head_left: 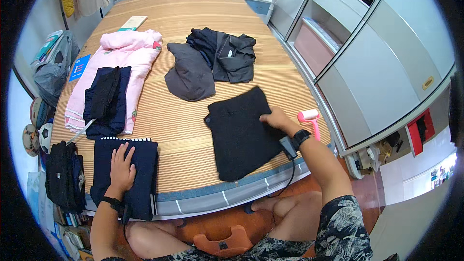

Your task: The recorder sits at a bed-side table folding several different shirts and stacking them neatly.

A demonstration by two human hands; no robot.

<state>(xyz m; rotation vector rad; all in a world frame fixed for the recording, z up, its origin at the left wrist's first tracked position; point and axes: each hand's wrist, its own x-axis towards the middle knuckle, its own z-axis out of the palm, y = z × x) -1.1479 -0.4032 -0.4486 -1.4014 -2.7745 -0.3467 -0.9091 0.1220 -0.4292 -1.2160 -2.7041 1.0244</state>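
Note:
A folded black garment (239, 135), with a small button at its left edge, lies near the front right of the bed. My right hand (276, 118) is closed on its right edge, thumb on top, with some fingers hidden. At the front left, my left hand (123, 166) lies flat with fingers spread on a folded navy garment (145, 174). A black-and-white striped edge shows beneath that garment. Each wrist wears a black band, and a small cabled device (288, 148) hangs at the right one.
A folded pink blanket (116, 48) bears dark clothes (108, 99). Grey and navy clothes (191, 72) lie mid-bed. Black folded clothes (63, 176) sit at the left corner. A pink lint roller (309, 117) lies beyond my right wrist. Sliding wardrobe doors (372, 87) stand at right.

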